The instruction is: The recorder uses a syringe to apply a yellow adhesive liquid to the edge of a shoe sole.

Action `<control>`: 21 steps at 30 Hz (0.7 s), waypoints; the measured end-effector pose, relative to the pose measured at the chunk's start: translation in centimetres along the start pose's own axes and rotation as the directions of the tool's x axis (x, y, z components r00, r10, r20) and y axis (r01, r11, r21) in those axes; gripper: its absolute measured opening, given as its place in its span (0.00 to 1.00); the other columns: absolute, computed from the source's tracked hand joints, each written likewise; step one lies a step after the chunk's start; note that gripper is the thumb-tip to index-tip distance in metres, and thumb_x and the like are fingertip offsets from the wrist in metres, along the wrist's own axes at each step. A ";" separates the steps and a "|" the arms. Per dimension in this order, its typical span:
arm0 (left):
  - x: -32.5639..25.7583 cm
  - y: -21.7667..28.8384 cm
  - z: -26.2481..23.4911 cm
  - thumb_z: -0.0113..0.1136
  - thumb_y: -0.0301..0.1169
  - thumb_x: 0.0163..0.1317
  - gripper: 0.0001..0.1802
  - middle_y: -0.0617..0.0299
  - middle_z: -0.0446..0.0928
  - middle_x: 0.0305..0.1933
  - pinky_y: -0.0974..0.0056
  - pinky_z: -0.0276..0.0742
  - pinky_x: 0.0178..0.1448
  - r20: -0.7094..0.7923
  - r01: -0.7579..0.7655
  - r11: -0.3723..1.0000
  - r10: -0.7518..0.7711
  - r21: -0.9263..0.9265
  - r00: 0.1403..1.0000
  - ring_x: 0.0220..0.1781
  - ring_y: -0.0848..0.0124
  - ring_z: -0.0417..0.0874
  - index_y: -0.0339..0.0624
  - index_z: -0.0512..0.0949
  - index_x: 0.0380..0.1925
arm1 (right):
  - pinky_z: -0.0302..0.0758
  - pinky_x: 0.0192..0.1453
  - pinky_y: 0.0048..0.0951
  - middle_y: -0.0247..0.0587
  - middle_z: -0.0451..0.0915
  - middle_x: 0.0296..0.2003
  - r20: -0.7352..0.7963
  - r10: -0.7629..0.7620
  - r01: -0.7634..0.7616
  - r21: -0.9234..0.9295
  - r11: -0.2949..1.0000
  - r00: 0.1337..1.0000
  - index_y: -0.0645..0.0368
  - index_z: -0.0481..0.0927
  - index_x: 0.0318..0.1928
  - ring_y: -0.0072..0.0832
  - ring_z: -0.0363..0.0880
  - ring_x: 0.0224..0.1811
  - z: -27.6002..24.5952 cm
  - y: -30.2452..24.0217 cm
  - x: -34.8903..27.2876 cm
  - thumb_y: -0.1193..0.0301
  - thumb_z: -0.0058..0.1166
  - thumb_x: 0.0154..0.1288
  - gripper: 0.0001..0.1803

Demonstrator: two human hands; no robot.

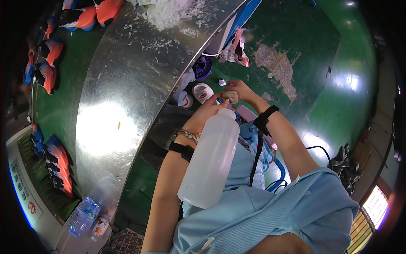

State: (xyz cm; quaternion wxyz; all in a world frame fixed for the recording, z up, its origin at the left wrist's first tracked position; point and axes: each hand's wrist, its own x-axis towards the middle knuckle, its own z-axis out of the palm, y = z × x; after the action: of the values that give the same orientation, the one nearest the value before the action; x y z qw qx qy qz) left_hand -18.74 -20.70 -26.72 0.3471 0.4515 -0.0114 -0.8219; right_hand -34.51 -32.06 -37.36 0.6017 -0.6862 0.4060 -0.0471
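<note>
My left hand (208,111) grips the neck of a large white plastic squeeze bottle (209,163), whose body hangs down along my forearm. The bottle's tip points up toward a small beige sponge-like pad (231,97). My right hand (241,88) pinches that pad just above the tip. Both hands are close together over my lap, beside the edge of a shiny metal table (122,97). Black straps wrap both wrists, and a beaded bracelet sits on the left one.
White scraps (169,17) litter the table's far end. Orange and blue shoes (50,72) lie along a green belt at the left. A white shoe (203,92), a blue spool (203,67) and a sneaker (237,51) sit near the green floor (304,63). A water bottle (84,210) lies lower left.
</note>
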 end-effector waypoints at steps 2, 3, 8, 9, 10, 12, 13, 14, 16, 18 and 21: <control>-0.1 -0.3 -0.3 0.59 0.36 0.59 0.27 0.59 0.77 0.36 0.68 0.76 0.31 0.049 -0.051 0.998 0.053 -0.045 0.997 0.33 0.73 0.79 0.50 0.60 0.56 | 0.69 0.34 0.28 0.39 0.74 0.22 0.048 0.025 -0.024 -0.016 1.000 0.999 0.65 0.77 0.31 0.23 0.70 0.25 -0.1 -0.7 0.3 0.62 0.52 0.55 0.16; 0.0 -0.4 -0.5 0.59 0.36 0.59 0.27 0.59 0.77 0.36 0.68 0.76 0.31 0.046 -0.051 0.998 0.053 -0.046 0.998 0.33 0.73 0.79 0.50 0.60 0.56 | 0.69 0.33 0.29 0.41 0.74 0.22 0.041 0.068 -0.068 0.002 0.998 0.997 0.64 0.78 0.31 0.25 0.71 0.25 -0.4 -1.0 0.4 0.61 0.52 0.55 0.17; -0.3 0.1 0.1 0.56 0.31 0.60 0.20 0.59 0.77 0.34 0.69 0.77 0.32 0.019 -0.047 0.998 0.048 -0.047 0.999 0.33 0.73 0.80 0.45 0.64 0.51 | 0.64 0.24 0.28 0.37 0.70 0.18 0.076 0.251 -0.256 0.072 0.964 0.965 0.64 0.79 0.30 0.22 0.66 0.19 -1.2 -0.7 0.9 0.58 0.51 0.56 0.18; 0.0 0.0 -0.1 0.56 0.31 0.60 0.20 0.59 0.77 0.34 0.69 0.77 0.32 0.019 -0.048 0.998 0.049 -0.048 0.999 0.33 0.73 0.80 0.45 0.64 0.51 | 0.61 0.21 0.26 0.34 0.69 0.18 0.075 0.226 -0.233 0.094 0.968 0.971 0.64 0.79 0.30 0.21 0.64 0.17 -1.2 -0.6 0.7 0.57 0.51 0.57 0.19; 0.1 -0.1 -0.2 0.57 0.31 0.60 0.19 0.59 0.76 0.34 0.70 0.76 0.32 0.014 -0.046 0.998 0.047 -0.038 0.999 0.33 0.74 0.80 0.46 0.64 0.51 | 0.58 0.19 0.25 0.31 0.67 0.17 0.075 0.200 -0.207 0.116 0.971 0.977 0.64 0.78 0.30 0.19 0.61 0.16 -1.1 -0.5 0.7 0.57 0.51 0.57 0.19; 0.3 -0.3 -0.5 0.57 0.31 0.60 0.19 0.60 0.76 0.34 0.70 0.76 0.32 0.007 -0.046 0.998 0.047 -0.029 0.999 0.33 0.74 0.80 0.46 0.65 0.50 | 0.59 0.19 0.24 0.31 0.67 0.17 0.087 0.211 -0.221 0.136 0.966 0.974 0.64 0.79 0.31 0.19 0.62 0.16 -1.2 -0.3 0.7 0.57 0.51 0.57 0.19; 0.2 -0.3 -0.4 0.57 0.30 0.60 0.19 0.60 0.76 0.35 0.71 0.76 0.32 0.011 -0.045 0.999 0.046 -0.029 0.999 0.33 0.75 0.80 0.46 0.65 0.50 | 0.59 0.19 0.24 0.31 0.68 0.17 0.094 0.226 -0.239 0.157 0.958 0.970 0.64 0.79 0.32 0.19 0.62 0.16 -1.3 -0.2 0.7 0.58 0.51 0.57 0.19; 0.1 -0.3 -0.3 0.57 0.30 0.60 0.19 0.61 0.76 0.36 0.71 0.76 0.32 0.015 -0.045 0.999 0.045 -0.029 0.999 0.33 0.75 0.79 0.46 0.65 0.50 | 0.59 0.19 0.24 0.31 0.68 0.17 0.094 0.225 -0.238 0.159 0.958 0.970 0.64 0.79 0.32 0.19 0.62 0.16 -1.5 -0.1 0.7 0.58 0.51 0.57 0.19; 0.4 -0.4 -0.5 0.57 0.30 0.60 0.19 0.61 0.76 0.36 0.71 0.76 0.32 0.014 -0.038 0.998 0.039 -0.039 0.999 0.33 0.75 0.79 0.46 0.65 0.50 | 0.59 0.18 0.22 0.31 0.69 0.18 0.092 0.241 -0.252 0.133 0.959 0.966 0.64 0.79 0.33 0.18 0.62 0.16 -1.7 -0.1 0.9 0.57 0.51 0.57 0.20; 0.8 -0.5 -0.9 0.57 0.30 0.60 0.19 0.61 0.76 0.36 0.71 0.76 0.32 0.013 -0.032 0.998 0.032 -0.054 0.999 0.34 0.75 0.79 0.46 0.65 0.50 | 0.59 0.19 0.22 0.30 0.67 0.17 0.082 0.246 -0.255 0.134 0.958 0.966 0.63 0.76 0.27 0.17 0.62 0.16 -1.7 -0.2 0.8 0.58 0.51 0.58 0.18; 1.0 -0.6 -1.0 0.57 0.30 0.59 0.20 0.61 0.76 0.37 0.72 0.76 0.33 0.044 -0.044 0.999 0.045 -0.029 0.998 0.35 0.75 0.79 0.46 0.65 0.51 | 0.58 0.19 0.23 0.28 0.66 0.16 0.081 0.248 -0.256 0.119 0.959 0.965 0.61 0.73 0.21 0.16 0.61 0.16 -2.0 -0.9 0.7 0.59 0.51 0.59 0.18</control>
State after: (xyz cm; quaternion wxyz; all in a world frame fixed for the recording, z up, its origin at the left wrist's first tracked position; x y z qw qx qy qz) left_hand -18.69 -20.55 -28.26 0.3712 0.4276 -0.0178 -0.8241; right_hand -34.74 -34.12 -36.29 0.6586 -0.5900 0.4664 0.0262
